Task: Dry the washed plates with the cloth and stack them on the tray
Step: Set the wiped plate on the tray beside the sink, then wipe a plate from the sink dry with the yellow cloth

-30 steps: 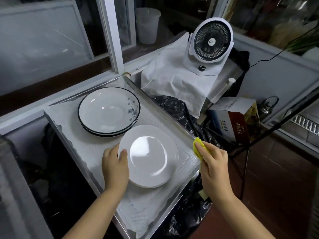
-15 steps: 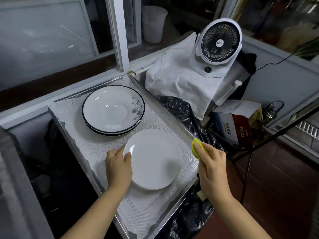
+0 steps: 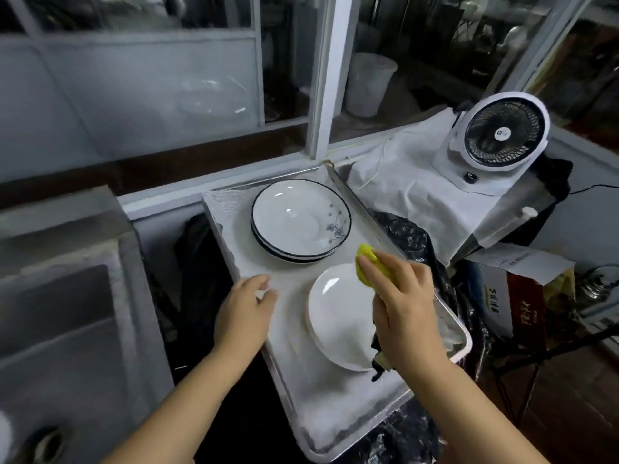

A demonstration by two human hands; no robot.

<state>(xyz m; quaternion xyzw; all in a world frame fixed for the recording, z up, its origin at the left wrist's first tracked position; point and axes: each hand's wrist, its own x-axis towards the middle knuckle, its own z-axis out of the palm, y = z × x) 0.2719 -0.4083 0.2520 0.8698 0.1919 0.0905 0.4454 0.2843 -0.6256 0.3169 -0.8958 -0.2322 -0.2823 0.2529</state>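
Note:
A metal tray (image 3: pixel 338 426) lined with white mesh carries two groups of plates. At its far end stands a stack of black-rimmed plates with a blue flower (image 3: pixel 298 221). Nearer lies a plain white plate (image 3: pixel 338 316). My right hand (image 3: pixel 405 309) hovers over the white plate's right side and is closed on a yellow cloth (image 3: pixel 366 262). My left hand (image 3: pixel 246 309) rests over the tray's left edge, apart from the white plate, fingers loosely curled with nothing in them.
A steel sink (image 3: pixel 63 333) lies at the left. A white fan (image 3: pixel 502 135) on a white cloth stands at the back right. Black plastic bags (image 3: pixel 407 236) and a cardboard box (image 3: pixel 512 296) crowd the tray's right side. A window frame (image 3: pixel 323 78) rises behind.
My left hand has let go of the white plate and moved left to the tray's edge. My right hand with the cloth has moved over the plate. The view has swung left.

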